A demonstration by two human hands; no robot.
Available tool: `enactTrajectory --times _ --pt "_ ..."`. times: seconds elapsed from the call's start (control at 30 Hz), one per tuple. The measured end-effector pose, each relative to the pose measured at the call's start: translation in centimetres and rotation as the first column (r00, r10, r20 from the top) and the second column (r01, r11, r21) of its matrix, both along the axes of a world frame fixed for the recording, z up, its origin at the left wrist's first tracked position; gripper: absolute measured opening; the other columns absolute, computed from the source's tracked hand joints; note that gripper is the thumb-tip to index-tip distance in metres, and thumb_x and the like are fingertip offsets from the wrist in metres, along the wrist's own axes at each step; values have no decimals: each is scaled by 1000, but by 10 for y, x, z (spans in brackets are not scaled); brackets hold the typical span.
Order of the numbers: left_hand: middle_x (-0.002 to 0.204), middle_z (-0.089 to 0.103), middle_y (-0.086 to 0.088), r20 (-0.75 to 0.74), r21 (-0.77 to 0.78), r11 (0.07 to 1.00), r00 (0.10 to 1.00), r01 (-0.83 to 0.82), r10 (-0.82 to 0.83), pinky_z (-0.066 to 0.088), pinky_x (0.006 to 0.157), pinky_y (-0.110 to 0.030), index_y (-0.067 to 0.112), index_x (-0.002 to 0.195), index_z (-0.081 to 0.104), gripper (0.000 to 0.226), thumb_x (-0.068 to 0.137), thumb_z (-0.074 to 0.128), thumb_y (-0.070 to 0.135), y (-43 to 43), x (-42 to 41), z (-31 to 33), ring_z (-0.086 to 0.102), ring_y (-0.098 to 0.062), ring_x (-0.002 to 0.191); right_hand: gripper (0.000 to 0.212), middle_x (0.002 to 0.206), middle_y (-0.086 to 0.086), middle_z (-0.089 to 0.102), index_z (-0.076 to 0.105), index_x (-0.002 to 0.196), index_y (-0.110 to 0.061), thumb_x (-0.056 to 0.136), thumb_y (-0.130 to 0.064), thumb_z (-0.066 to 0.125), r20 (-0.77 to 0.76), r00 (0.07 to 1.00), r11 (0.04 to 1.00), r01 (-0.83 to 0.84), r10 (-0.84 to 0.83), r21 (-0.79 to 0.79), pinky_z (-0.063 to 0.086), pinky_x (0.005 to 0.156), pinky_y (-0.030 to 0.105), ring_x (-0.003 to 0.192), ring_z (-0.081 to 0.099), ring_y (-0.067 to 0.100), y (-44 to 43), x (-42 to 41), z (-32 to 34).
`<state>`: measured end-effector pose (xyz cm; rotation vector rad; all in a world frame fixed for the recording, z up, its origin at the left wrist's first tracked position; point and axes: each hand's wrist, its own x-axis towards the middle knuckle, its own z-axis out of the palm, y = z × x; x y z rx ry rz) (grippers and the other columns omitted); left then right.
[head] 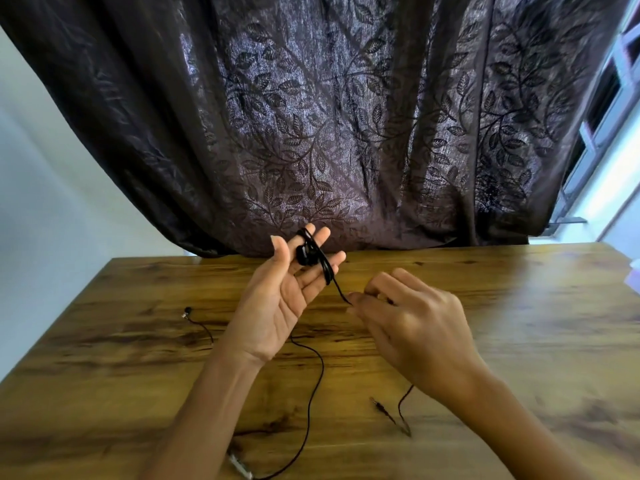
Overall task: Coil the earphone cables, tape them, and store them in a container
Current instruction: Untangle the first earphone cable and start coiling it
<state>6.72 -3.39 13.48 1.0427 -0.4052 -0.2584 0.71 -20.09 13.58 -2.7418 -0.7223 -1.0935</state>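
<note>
Presently: one earphone cable (313, 252) looped over open left hand (282, 292); right hand (412, 327) pinching its strand; one bench (519, 306).

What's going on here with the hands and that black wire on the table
A person is coiling a black earphone cable. The left hand is held up, palm open, with a few loops of cable and an earbud wound around its fingers. The right hand pinches the cable just beside it, feeding the next loop. The rest of the cable trails loose over the wooden table. No tape or container is in view.
</note>
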Motion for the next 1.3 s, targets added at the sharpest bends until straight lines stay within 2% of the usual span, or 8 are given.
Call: enactTrajectory --times 0.1,0.2,0.33,0.63,0.77,1.0,1.2,1.3 --pt "138 50 1 -6 38 998 999 47 -47 49 91 -26 18 132 41 81 69 60 65 -3 -1 0 55 -24 120 15 72 -4 59 71 73 -17 82 -21 60 -56 998 999 -42 40 -32 39 37 24 61 55 15 -2 1 15" --pt "132 55 6 -2 127 989 997 81 -82 47 98 -29 20 131 42 75 72 51 66 -7 -4 -1 57 -14 116 25 71 -7 61 72 73 -23 79 -31 49 -136 987 995 -94 89 -31 47 42 24 62 61 15 -4 7 33" --pt "107 70 9 17 217 970 993 114 -120 43 102 -31 30 111 56 60 68 45 70 -14 -10 -2 65 -8 103 11 77 -9 65 71 82 -24 73 -25 66 -260 941 973 -184 216 142 53 57 33 70 63 13 -7 21 57" --pt "81 68 -3 121 291 944 973 155 -197 54 78 -37 1 114 52 59 85 38 50 -19 -19 13 60 -12 62 34 67 10 68 65 78 -8 53 -19 85 -466 713 778 -178 524 603 52 63 36 57 59 17 -20 53 82" --pt "73 66 -4 77 150 966 972 210 -223 56 69 -29 10 110 64 49 90 35 43 -19 -21 15 53 -9 51 26 68 12 67 63 76 -2 59 -14 78 -371 648 608 -182 665 773 49 60 26 60 59 19 -23 63 71" --pt "61 63 -1 -36 -204 956 974 213 -225 53 55 -21 8 101 72 59 83 32 48 -7 -16 12 49 -4 39 10 44 -11 51 62 71 -12 75 -22 63 -266 746 452 -53 611 890 29 42 7 39 39 -2 -17 61 29" --pt "68 65 0 -44 -331 935 987 129 -152 55 62 -21 8 104 70 59 74 47 54 8 -8 12 54 -4 45 13 56 -17 55 64 72 -39 82 -36 56 -347 821 617 -8 453 787 35 50 11 51 46 -1 -17 42 -14" --pt "70 65 2 -94 -274 962 994 18 -46 56 67 -22 12 103 72 61 80 35 55 11 -8 14 58 -6 53 15 78 -27 59 69 94 -24 91 -30 56 -328 900 807 -42 287 589 41 65 5 74 56 -8 -15 24 -27"
